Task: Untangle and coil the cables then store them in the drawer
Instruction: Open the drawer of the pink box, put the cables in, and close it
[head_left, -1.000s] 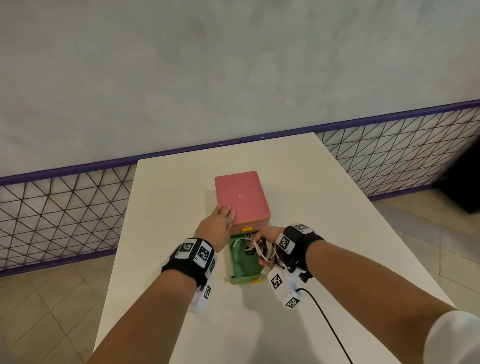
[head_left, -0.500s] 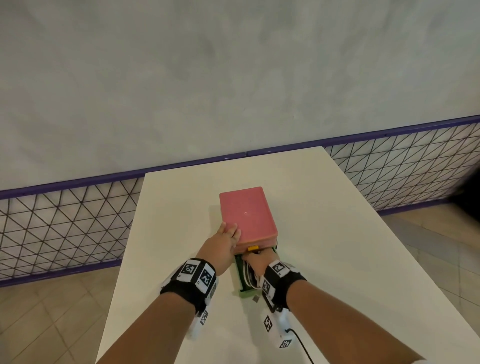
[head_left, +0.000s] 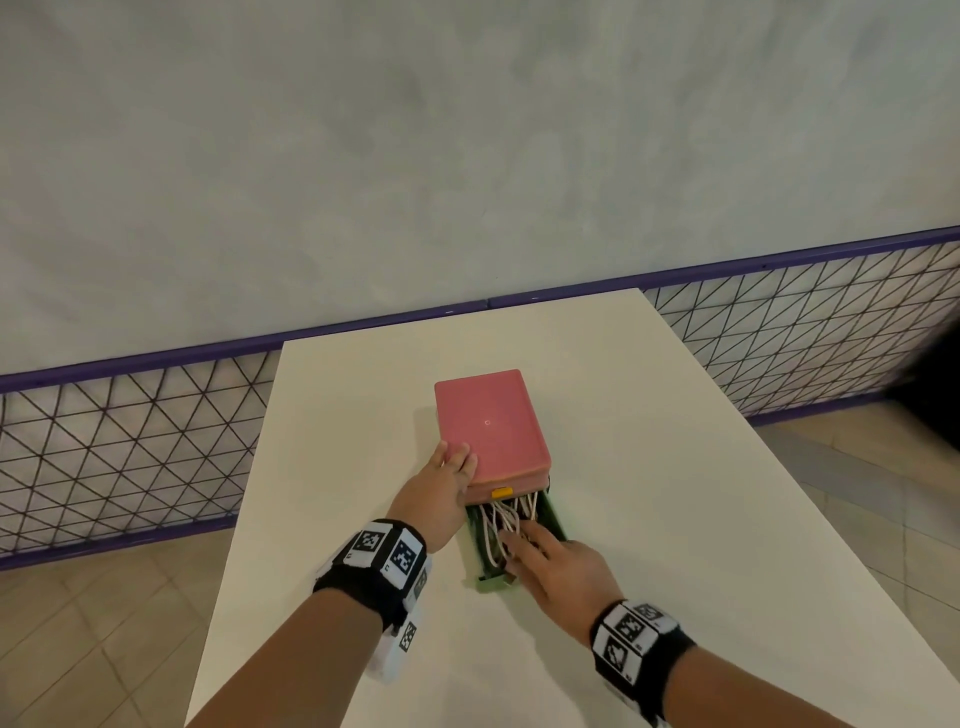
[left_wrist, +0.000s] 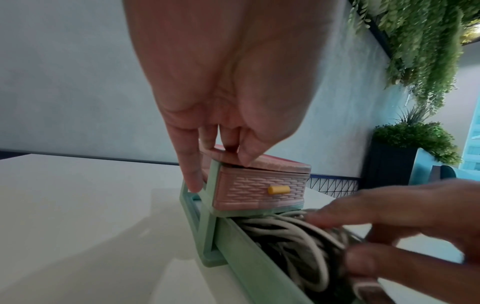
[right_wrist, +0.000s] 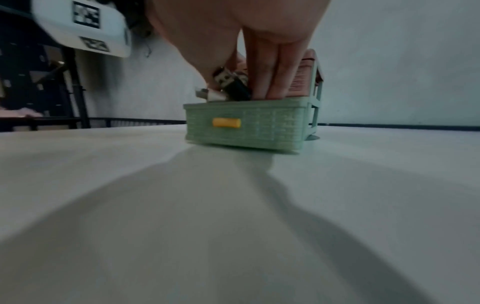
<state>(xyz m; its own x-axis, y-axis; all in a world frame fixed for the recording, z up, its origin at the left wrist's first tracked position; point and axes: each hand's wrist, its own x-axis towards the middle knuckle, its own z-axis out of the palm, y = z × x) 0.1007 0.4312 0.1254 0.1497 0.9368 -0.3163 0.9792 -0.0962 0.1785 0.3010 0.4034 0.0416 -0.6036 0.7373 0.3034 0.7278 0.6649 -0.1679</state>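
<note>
on the white table (head_left: 649, 467): my left hand (head_left: 436, 493), fingers flat, steadies the pink-topped woven-pattern plastic organizer (head_left: 491, 423); right hand (head_left: 556, 564), fingers straight, presses coiled white cables (head_left: 501, 519) into its pulled-out green drawer (right_wrist: 244, 125).

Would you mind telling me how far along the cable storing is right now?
Done: the coiled cables already lie in the open green drawer. In hand: the right hand presses them down with straight fingers while the left hand steadies the pink-topped organizer. Left: pushing the drawer shut.
</note>
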